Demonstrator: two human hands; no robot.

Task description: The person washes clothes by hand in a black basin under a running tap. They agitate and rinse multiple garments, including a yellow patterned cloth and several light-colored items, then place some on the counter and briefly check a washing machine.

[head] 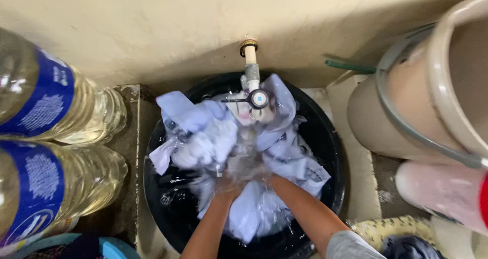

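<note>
by the cream wall, a round black plastic tub holds the wet light-blue cloth. left hand and right hand squeeze it (blurry). water might splash the big oil bottles.

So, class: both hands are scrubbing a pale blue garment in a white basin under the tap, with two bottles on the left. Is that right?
Not quite: the head view shows the basin is black, not white. Both hands do scrub the pale blue garment under the tap, with two bottles at left.
</note>
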